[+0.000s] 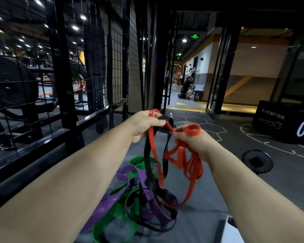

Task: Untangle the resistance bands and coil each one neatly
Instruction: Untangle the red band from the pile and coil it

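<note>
My left hand (pixel 145 124) is raised and pinches a red band (pixel 154 151) together with a black band (pixel 146 165) near their tops. My right hand (pixel 191 140) grips a bunch of red loops, with one small red loop standing up over its fingers. The red band hangs between both hands and trails down into the pile. On the floor below lies a tangle of a purple band (pixel 128 174), a green band (pixel 116 223) and black band loops, all crossing one another.
A black wire-mesh rack (pixel 102 64) runs along the left. A round black fan (pixel 257 161) lies on the floor at right, with a black plyo soft box (pixel 284 123) beyond it. A person crouches far down the corridor (pixel 187 89).
</note>
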`<control>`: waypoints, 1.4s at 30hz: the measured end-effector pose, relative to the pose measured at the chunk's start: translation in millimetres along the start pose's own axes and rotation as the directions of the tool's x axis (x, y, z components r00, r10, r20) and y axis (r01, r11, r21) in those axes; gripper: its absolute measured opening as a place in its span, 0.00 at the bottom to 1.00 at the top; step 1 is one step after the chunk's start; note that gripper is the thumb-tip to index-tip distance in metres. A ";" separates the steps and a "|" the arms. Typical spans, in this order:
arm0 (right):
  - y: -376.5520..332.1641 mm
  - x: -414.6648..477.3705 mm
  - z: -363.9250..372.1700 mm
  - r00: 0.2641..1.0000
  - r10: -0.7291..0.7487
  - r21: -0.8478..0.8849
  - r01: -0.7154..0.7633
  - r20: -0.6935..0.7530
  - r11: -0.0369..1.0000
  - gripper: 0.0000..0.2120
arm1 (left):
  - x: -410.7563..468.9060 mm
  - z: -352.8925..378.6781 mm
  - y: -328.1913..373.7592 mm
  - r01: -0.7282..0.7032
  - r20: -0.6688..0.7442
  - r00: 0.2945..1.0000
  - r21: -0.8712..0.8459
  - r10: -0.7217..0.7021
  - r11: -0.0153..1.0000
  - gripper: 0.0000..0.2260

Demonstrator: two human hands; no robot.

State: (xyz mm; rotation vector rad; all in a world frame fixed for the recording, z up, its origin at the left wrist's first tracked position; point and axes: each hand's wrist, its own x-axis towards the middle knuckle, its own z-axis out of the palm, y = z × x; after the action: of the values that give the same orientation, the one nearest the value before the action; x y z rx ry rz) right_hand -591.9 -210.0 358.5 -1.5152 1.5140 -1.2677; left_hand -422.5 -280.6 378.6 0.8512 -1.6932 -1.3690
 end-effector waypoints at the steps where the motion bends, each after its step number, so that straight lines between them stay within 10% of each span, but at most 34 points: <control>1: 0.5 2.7 -5.8 0.999 -0.017 -0.017 0.016 -0.033 1.000 0.05 | -0.3 -3.3 -1.4 0.014 0.017 1.000 0.064 -0.015 0.998 0.09; 5: -0.9 8.9 -21.6 0.991 -0.078 -0.064 0.071 -0.113 0.995 0.13 | -2.8 -8.5 -6.5 0.109 0.031 0.992 0.233 -0.119 0.966 0.07; 8: -1.2 8.8 -24.4 0.987 -0.084 -0.051 0.078 -0.135 0.996 0.11 | -1.6 -7.9 -11.3 0.114 -0.094 0.992 0.320 -0.088 0.941 0.25; 13: -1.0 7.7 -24.8 0.970 -0.117 0.004 0.121 -0.215 0.993 0.04 | 1.3 -3.6 -12.0 0.052 -0.146 0.989 0.553 0.035 0.831 0.08; 19: -7.7 7.9 -36.9 0.943 -0.042 0.202 0.114 -0.329 0.973 0.08 | 9.5 -22.5 -29.9 0.204 -0.384 0.921 0.317 -0.072 0.926 0.14; 22: -14.8 8.7 -49.0 0.921 -0.026 0.290 0.149 -0.390 0.945 0.11 | 5.4 -30.1 -40.3 0.280 -0.316 0.911 -0.002 -0.266 0.960 0.17; 29: -36.9 8.6 -57.5 0.927 -0.073 0.288 0.188 -0.367 0.939 0.09 | -2.8 -18.2 -49.7 0.346 -0.088 0.928 -0.150 -0.361 0.926 0.04; 32: -49.4 11.2 -57.0 0.927 -0.108 0.244 0.205 -0.358 0.948 0.10 | -3.9 -1.2 -57.5 0.323 0.079 0.946 -0.156 -0.315 0.933 0.20; 42: -102.8 9.2 -84.3 0.882 -0.128 0.213 0.247 -0.453 0.945 0.07 | -17.0 77.0 -119.4 0.064 0.361 0.884 0.535 -0.297 0.842 0.41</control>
State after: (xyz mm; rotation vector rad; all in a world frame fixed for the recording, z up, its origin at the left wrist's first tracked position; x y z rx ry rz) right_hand -634.6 -189.9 483.0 -1.2803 1.4019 -1.9460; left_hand -479.5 -254.0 250.1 1.0833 -2.4511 -1.3154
